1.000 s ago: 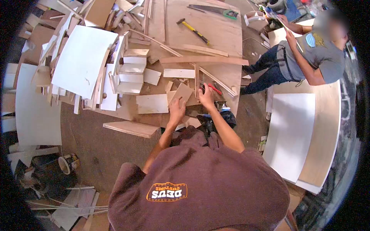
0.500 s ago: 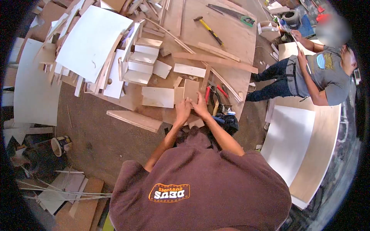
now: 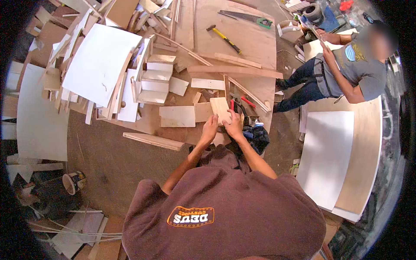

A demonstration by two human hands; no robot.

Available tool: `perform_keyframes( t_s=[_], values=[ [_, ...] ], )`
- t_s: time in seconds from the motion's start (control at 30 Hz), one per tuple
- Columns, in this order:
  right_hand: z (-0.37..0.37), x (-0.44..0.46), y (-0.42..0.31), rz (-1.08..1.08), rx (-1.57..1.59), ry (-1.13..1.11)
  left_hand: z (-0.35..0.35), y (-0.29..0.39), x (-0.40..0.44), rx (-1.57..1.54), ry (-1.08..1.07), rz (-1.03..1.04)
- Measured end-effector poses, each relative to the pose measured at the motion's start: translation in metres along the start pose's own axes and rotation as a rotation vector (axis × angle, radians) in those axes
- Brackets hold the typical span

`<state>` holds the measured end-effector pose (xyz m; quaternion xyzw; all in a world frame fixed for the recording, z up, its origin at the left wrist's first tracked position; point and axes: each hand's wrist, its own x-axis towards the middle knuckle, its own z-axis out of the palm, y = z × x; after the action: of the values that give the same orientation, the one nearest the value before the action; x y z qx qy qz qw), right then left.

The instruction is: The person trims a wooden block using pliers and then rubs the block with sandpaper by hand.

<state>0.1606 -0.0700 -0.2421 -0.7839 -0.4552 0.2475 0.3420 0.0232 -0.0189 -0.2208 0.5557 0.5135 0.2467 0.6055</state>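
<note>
A small rectangular wooden board [image 3: 221, 108] is held between my hands above the near edge of the worktable. My left hand [image 3: 211, 128] grips its lower left side, and my right hand [image 3: 234, 126] has thumb and fingers on its lower right corner. Just left of it lie another bare wood piece [image 3: 203, 112] and a white-faced panel [image 3: 177, 116]. Red-handled pliers [image 3: 234, 104] rest close to my right hand. A dark bundle [image 3: 258, 138] sits below them at the table's edge.
Stacked offcuts and a large white panel [image 3: 102, 64] crowd the table's left side. A hammer [image 3: 224, 39], a handsaw [image 3: 247, 18] and long strips [image 3: 236, 70] lie farther back. A co-worker [image 3: 346, 65] stands at right holding a thin piece. A bucket [image 3: 74, 182] is on the floor.
The small board has turned and tilted in my hands, now showing a paler face. The whole view has shifted slightly. The co-worker's head and arms have moved a little.
</note>
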Motion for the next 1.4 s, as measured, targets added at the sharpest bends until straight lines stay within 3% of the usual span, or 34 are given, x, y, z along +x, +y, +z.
perform_keyframes(
  t_s=[0.07, 0.17, 0.33, 0.5, 0.77, 0.8, 0.97, 1.27, 1.4],
  values=[
    [0.006, -0.005, -0.003, 0.009, -0.012, 0.013, -0.003, 0.009, -0.001, 0.155, -0.006, -0.082],
    [0.013, -0.005, 0.002, -0.009, -0.058, 0.062, 0.000, 0.009, 0.002, 0.189, 0.038, -0.055],
    [-0.008, -0.003, -0.011, 0.089, -0.066, -0.116, -0.009, 0.013, -0.006, 0.217, 0.004, -0.099],
    [0.008, -0.010, -0.012, 0.037, 0.002, -0.062, -0.019, 0.019, -0.012, 0.261, -0.013, -0.122],
    [0.028, -0.004, -0.005, 0.023, -0.127, -0.009, -0.017, -0.069, 0.025, -0.092, -0.002, -0.037],
    [0.030, -0.002, -0.003, 0.020, -0.146, -0.010, -0.029, -0.032, 0.012, -0.076, 0.000, -0.038],
    [0.020, 0.005, -0.001, -0.063, -0.191, -0.034, -0.033, -0.006, 0.018, 0.025, 0.135, 0.030],
    [0.008, 0.046, -0.014, -0.064, -0.180, -0.065, -0.033, -0.008, 0.041, 0.120, 0.212, 0.137],
    [0.025, 0.082, -0.026, -0.205, -0.129, -0.118, -0.038, -0.016, 0.048, 0.150, 0.234, 0.135]
  ],
)
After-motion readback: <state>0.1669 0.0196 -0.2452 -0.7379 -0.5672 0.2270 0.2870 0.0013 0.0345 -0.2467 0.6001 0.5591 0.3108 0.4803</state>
